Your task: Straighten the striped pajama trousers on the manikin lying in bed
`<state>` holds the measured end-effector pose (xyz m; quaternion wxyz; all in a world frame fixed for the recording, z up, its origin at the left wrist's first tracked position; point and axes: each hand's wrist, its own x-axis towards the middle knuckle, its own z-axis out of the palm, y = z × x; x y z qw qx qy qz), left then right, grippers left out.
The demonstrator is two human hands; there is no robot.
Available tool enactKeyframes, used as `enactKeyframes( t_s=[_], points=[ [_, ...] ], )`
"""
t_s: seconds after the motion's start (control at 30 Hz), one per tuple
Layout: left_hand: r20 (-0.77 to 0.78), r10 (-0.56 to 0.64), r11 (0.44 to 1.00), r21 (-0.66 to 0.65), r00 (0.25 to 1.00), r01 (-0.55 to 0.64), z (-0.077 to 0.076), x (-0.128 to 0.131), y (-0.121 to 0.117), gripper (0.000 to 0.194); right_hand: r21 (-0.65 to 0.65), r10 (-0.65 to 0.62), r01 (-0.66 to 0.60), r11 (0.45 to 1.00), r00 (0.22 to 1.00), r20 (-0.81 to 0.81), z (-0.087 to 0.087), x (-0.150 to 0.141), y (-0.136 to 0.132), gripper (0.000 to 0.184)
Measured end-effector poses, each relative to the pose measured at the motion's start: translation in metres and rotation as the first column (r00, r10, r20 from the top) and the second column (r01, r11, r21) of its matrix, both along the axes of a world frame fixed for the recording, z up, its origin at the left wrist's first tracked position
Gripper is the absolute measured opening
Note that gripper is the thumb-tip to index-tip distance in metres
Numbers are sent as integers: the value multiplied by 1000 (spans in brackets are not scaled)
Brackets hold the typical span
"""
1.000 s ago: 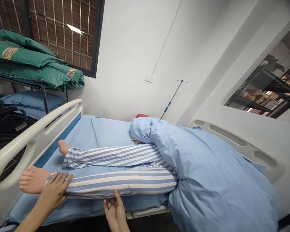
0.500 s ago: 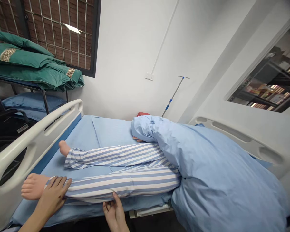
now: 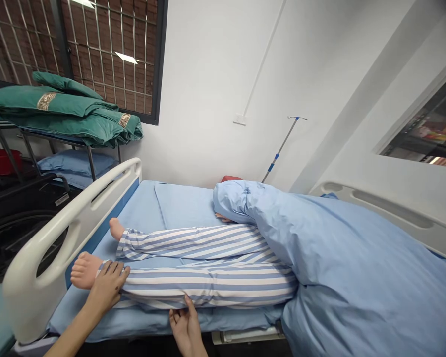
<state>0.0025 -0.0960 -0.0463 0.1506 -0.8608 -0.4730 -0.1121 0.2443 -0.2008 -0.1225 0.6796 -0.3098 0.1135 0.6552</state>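
A care manikin lies on the bed in blue-and-white striped trousers (image 3: 245, 285), its upper body hidden by a light blue quilt (image 3: 338, 258). My left hand (image 3: 109, 285) wraps over the ankle of the nearer leg, just above the bare foot (image 3: 84, 270). Palm upward, my right hand (image 3: 186, 322) is at the underside of the same leg near the knee. Its thumb presses the trouser cloth and the fingers curl below. The farther foot (image 3: 116, 229) rests on the sheet. A bit of the manikin's hand (image 3: 222, 217) shows under the quilt's edge.
A pale plastic footboard (image 3: 40, 248) rises at the left and a headboard (image 3: 379, 203) at the right. Behind the bed stands an IV pole (image 3: 280, 148). Green folded bedding (image 3: 74, 111) lies on a rack, with a wheelchair (image 3: 26, 208) at the left.
The view has swung left, so everything sits farther right and a red basin shows. Both hands keep their places on the nearer leg, which lies much as before.
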Motion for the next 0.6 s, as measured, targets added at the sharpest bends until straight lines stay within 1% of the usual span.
enactKeyframes(
  t_s=[0.07,0.13,0.2,0.3,0.37,0.43,0.5,0.57,0.6],
  points=[
    [-4,8,1000,2,1000,-7,-6,1,2,50,-16,47,-46,999,997,58,-2,2,-2,40],
    [-7,16,1000,5,1000,-16,-10,2,5,50,-32,103,-100,994,985,140,-2,7,-7,36],
    [-4,13,1000,-7,1000,-13,-8,3,7,51,-37,147,-143,989,964,223,1,12,-14,37],
    [-2,13,999,-29,1000,-13,-3,3,9,52,-38,230,-231,972,917,324,6,20,-29,40],
    [-12,19,999,-32,1000,-19,-2,3,8,52,-76,304,-298,952,877,373,4,23,-41,42],
    [-14,18,999,-31,1000,-18,-6,3,6,52,-157,382,-348,924,831,405,-3,25,-53,48],
    [4,9,1000,-25,1000,-9,-15,2,4,51,-252,444,-368,895,785,432,-14,28,-66,54],
    [25,7,1000,-5,1000,-7,-24,2,3,51,-310,470,-359,881,747,470,-26,31,-78,53],
    [31,8,1000,9,999,-9,-27,2,3,51,-323,467,-343,882,734,494,-31,33,-83,51]
  ],
)
